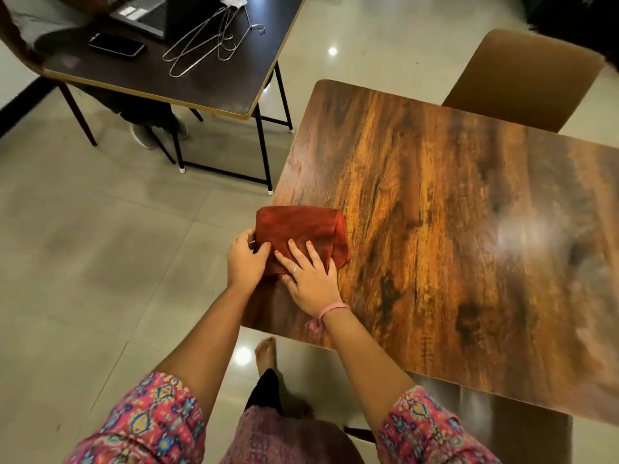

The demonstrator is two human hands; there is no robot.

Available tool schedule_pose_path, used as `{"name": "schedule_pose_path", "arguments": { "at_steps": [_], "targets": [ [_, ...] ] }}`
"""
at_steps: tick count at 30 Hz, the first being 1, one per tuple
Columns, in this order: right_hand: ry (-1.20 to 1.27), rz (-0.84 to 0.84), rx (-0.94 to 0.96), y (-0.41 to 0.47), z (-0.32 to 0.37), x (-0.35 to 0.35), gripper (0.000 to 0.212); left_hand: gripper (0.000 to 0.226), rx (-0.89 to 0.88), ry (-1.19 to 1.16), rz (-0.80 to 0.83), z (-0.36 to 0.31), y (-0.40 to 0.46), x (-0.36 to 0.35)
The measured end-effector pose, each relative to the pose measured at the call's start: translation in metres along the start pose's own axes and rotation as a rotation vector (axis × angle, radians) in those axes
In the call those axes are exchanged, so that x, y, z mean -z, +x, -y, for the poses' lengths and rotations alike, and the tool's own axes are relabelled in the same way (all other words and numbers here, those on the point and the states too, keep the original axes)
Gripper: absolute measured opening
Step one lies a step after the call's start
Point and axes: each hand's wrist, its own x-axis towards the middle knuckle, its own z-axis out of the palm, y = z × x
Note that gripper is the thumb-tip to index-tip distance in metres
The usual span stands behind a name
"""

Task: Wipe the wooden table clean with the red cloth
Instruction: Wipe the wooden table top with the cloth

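My patterned sleeves frame the lower edge of the shot as I lean over the near-left corner of the wooden bench, one bare foot on the pale tiled floor below. My right hand, a pink thread band at the wrist, lies flat on the red cloth, fingers spread and straight, pressing it down onto the wood. My left hand works at the cloth's left edge, where it overhangs the bench rim; the thumb and fingers curl onto that edge in a pinching grip.

The cloth sits folded into a rough pad at the bench's left side, close to the near corner. It looks soft, thin and light, with no stiffness of its own: I judge it will bunch or unfold if dragged by one corner, so the best hold is a flat palm over the middle of the pad, with a pinch on the loose edge to keep the folds together. The bench top appears smooth and glossy, so the pad should slide easily under light pressure.

Most of the wood stretches bare beyond my hands. Farther off, a tan chair stands at the far side; to the left, a dark table carries wire hangers and a phone.
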Motion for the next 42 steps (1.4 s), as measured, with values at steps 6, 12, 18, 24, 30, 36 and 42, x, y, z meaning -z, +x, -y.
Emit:
{"name": "schedule_pose_path", "arguments": {
  "at_steps": [6, 12, 18, 24, 30, 36, 42],
  "targets": [
    [0.208, -0.228, -0.126, 0.002, -0.001, 0.025, 0.064, 0.041, 0.018, 0.026, -0.009, -0.005, 0.010, -0.001],
    [0.483, -0.413, -0.505, 0.020, -0.033, 0.044, 0.080, 0.034, 0.216, -0.033, 0.081, -0.011, 0.030, 0.001],
    [0.658, -0.363, -0.529, 0.030, -0.048, 0.054, 0.067, 0.039, 0.218, 0.023, 0.241, -0.010, 0.056, 0.013],
    [0.977, -0.432, -0.505, 0.057, -0.064, 0.073, 0.031, 0.049, 0.208, -0.188, 0.263, -0.031, 0.080, 0.014],
    [1.089, -0.493, -0.554, 0.099, -0.071, 0.092, 0.042, 0.049, 0.144, -0.266, 0.258, -0.045, 0.118, 0.006],
    [0.695, -0.565, -0.682, 0.118, -0.058, 0.087, 0.046, 0.048, 0.150, -0.265, 0.246, -0.034, 0.142, -0.009],
    [-0.010, -0.493, -0.236, 0.122, -0.032, 0.077, 0.062, 0.052, 0.172, -0.218, 0.125, -0.022, 0.138, -0.014]
  ]
}}
